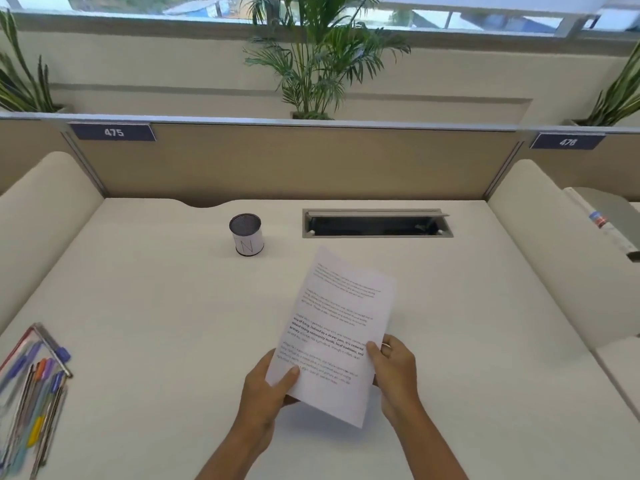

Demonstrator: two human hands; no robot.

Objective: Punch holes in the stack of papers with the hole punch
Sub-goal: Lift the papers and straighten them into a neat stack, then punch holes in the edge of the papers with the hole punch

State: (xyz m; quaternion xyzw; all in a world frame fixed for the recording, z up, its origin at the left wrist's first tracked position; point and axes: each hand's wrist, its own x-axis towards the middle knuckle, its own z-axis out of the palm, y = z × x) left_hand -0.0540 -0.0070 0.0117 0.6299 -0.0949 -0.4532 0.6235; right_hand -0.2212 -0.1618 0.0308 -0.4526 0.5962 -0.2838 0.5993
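I see a bright, evenly lit scene; daylight comes from the window [311,8] at the top, which is partly blown out. Shadows on the desk [156,306] are soft and faint, with a pale one under the papers [332,327]. The wide lens bends straight lines toward the edges. The pens [31,396] at lower left are smeared, and the printed text is slightly soft.

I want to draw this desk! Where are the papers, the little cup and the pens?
papers [341,327]: head view, middle of the printed top sheet.
cup [246,239]: head view, its white side.
pens [33,393]: head view, middle of the bunch.
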